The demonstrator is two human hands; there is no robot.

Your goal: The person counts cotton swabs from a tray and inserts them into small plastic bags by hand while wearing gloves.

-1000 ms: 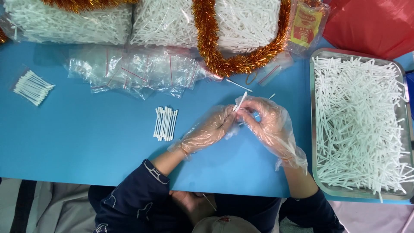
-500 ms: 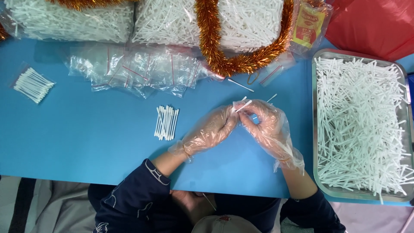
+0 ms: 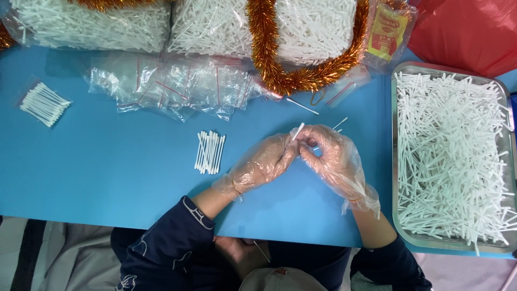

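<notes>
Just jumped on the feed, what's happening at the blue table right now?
A person in clear plastic gloves has both hands together over the blue table. The left hand and right hand meet at the fingertips around a few white swabs. A small loose bundle of swabs lies left of the hands, a filled small bag sits far left, empty clear bags lie behind, and a metal tray heaped with swabs stands on the right.
</notes>
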